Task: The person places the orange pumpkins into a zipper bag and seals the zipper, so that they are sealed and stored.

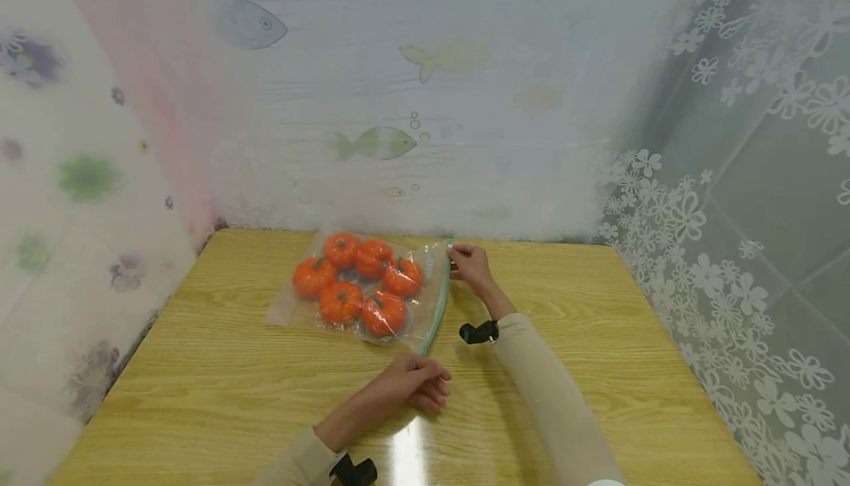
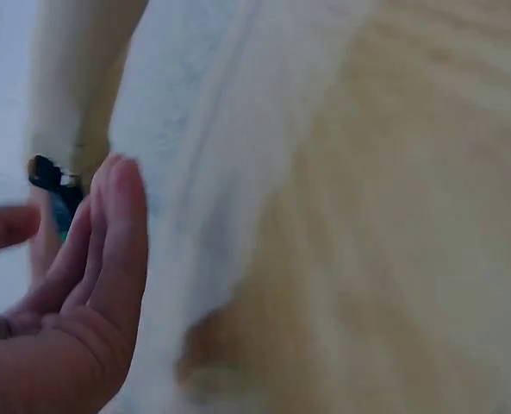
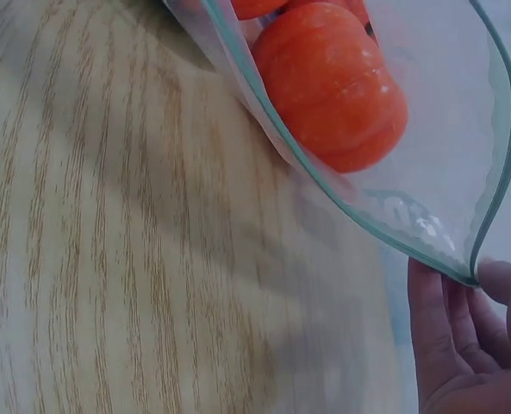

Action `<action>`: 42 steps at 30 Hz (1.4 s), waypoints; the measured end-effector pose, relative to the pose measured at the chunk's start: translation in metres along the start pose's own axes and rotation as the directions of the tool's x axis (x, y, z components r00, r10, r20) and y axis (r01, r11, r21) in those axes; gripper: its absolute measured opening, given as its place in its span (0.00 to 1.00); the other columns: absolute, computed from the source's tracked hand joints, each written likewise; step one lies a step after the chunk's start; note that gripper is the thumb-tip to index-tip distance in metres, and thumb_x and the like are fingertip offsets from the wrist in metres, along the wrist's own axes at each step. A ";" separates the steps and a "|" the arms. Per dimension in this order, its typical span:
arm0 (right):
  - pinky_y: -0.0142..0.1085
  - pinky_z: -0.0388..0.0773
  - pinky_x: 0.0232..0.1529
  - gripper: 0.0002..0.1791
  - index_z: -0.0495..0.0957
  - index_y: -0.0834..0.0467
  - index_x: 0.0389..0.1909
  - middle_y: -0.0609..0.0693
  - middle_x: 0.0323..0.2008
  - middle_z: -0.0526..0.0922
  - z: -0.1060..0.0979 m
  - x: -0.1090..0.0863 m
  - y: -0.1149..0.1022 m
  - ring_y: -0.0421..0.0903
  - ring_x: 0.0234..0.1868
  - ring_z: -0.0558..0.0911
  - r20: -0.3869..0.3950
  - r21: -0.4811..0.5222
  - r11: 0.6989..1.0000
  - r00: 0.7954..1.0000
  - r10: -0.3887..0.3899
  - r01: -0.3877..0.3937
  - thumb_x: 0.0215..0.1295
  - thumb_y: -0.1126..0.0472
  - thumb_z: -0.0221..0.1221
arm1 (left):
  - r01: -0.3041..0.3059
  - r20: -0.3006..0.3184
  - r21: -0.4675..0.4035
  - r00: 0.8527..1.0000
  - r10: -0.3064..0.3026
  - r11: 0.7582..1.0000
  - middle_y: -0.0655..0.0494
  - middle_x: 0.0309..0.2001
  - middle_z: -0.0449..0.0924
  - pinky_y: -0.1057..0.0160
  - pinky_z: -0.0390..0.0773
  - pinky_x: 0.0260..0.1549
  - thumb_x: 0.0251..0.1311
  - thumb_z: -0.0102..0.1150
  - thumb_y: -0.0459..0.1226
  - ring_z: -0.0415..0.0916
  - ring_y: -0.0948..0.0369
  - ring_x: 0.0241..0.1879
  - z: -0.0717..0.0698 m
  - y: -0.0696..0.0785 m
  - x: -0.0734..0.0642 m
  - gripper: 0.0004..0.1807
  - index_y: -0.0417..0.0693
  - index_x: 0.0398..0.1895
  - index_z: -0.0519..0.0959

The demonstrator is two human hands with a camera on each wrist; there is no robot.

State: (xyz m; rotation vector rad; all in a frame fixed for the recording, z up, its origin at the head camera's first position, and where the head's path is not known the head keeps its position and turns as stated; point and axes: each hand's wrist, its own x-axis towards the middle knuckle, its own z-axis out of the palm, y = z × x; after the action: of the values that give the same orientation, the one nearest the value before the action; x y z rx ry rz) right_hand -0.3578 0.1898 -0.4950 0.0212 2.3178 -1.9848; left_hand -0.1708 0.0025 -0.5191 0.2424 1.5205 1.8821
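A clear zip bag (image 1: 285, 310) lies flat near the back of the table, with several small orange pumpkins (image 1: 341, 304) inside, some showing green stems. Its mouth has a green zip strip (image 1: 437, 315) on the right side. My right hand (image 1: 471, 268) pinches the far corner of that strip between thumb and fingers, beside a small white piece. In the right wrist view the two green edges spread apart from the pinched corner, and a pumpkin (image 3: 333, 90) shows behind them. My left hand (image 1: 410, 386) hovers by the strip's near end, fingers loosely bent, thumb apart, holding nothing.
The wood-grain table (image 1: 219, 397) reaches back to a curtain (image 1: 505, 169) printed with fish. Patterned sheets hang at the left and right sides. Each wrist wears a black camera mount (image 1: 479, 332).
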 end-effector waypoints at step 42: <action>0.43 0.86 0.47 0.21 0.74 0.67 0.64 0.65 0.54 0.80 0.001 -0.006 0.001 0.58 0.50 0.83 0.215 0.047 0.997 0.974 -0.073 0.065 0.81 0.56 0.52 | -0.149 -0.150 0.796 0.890 0.430 0.587 0.40 0.71 0.70 0.56 0.79 0.48 0.78 0.45 0.34 0.79 0.52 0.34 -0.082 0.124 0.122 0.22 0.39 0.72 0.70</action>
State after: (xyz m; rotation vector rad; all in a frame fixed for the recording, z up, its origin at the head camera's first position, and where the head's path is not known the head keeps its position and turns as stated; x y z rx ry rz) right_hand -0.3518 0.1895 -0.4954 -0.2632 2.1706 -1.9537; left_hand -0.3543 0.0039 -0.4630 0.6274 2.6308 1.4028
